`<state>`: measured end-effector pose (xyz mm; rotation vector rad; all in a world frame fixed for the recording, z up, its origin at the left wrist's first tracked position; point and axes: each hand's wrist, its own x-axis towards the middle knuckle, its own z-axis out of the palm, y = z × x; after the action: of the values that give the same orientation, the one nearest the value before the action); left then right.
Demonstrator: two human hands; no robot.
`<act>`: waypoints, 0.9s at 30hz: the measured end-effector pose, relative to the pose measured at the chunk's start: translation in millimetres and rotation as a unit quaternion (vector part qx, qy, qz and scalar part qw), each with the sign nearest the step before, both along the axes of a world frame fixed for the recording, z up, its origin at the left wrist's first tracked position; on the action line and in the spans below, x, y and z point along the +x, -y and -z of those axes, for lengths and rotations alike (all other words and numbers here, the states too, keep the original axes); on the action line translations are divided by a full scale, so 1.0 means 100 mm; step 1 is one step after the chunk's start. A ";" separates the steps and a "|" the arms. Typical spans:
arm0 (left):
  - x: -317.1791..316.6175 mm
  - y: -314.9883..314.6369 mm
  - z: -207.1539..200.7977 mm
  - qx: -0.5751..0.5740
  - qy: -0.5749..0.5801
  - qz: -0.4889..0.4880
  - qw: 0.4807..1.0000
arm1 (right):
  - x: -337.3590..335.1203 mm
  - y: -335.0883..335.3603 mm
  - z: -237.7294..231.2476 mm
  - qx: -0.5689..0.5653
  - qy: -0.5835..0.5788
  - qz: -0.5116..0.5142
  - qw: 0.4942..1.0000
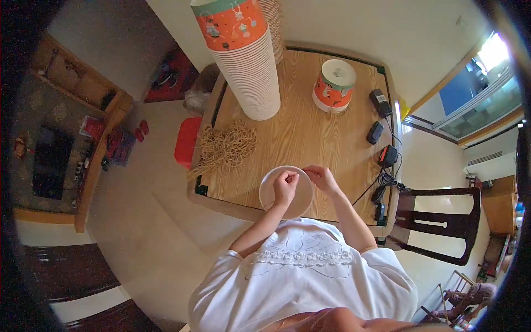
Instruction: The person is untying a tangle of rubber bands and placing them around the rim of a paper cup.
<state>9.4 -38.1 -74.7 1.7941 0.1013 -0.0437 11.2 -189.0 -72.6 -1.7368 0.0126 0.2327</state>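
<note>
Head view: the left hand (285,188) is bent over the mouth of a white tub (301,200), its fingers curled in narrowly with the thumb; whether the fingertips close on anything is too small to tell. The right hand (323,178) reaches to the tub's far right rim, fingertips drawn close together there, though I cannot tell whether they pinch the edge or something thin beside it. The tub, round, smooth and pale inside, sits at the near edge of the table, just in front of a white shirt (310,282) with a ruffled, lacy band across it. Under it all spreads the table (296,141), its yellow-brown top marked with flowing wood grain. Left of the tub lies a loose heap of tan cord (229,145), thin and twisted, tangled into loops, with strands trailing toward the table's edge. Beyond the cord rises a tall stack of nested tubs (249,80), white rims packed into fine ridges below a printed orange wall with a green band. Farther right stands a shorter orange-and-green printed tub (334,88), its round white face upward. Along the right side sit blocky black adapters (380,103) and snaking cables (390,178), near a slatted chair (442,224) of dark, glossy finish.
</note>
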 end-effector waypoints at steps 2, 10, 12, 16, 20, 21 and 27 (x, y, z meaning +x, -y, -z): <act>0.00 0.00 0.04 0.000 0.006 -0.003 1.000 | 0.01 -0.01 0.00 0.037 0.000 0.004 0.999; 0.01 0.01 0.08 0.024 0.038 -0.005 0.999 | 0.12 0.01 0.12 0.027 0.012 -0.038 0.999; 0.02 -0.01 0.11 0.050 0.045 0.000 0.998 | 0.15 -0.01 0.13 0.000 0.027 -0.049 0.998; 0.02 0.01 0.18 0.051 0.058 -0.014 0.997 | 0.16 0.01 0.25 0.020 0.027 -0.039 0.999; 0.03 -0.04 0.23 0.038 0.038 -0.031 0.998 | 0.14 -0.10 0.06 0.086 -0.004 -0.024 0.996; 0.03 -0.03 0.22 0.032 0.034 -0.041 0.998 | 0.14 -0.09 0.06 0.085 -0.003 -0.022 0.996; 0.05 -0.04 0.13 0.028 0.037 -0.033 0.998 | 0.16 -0.06 0.04 0.146 -0.077 -0.043 0.985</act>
<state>14.5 -34.3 -87.3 1.8443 0.1085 0.0739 27.4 -183.5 -76.2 -1.4259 0.0156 0.4110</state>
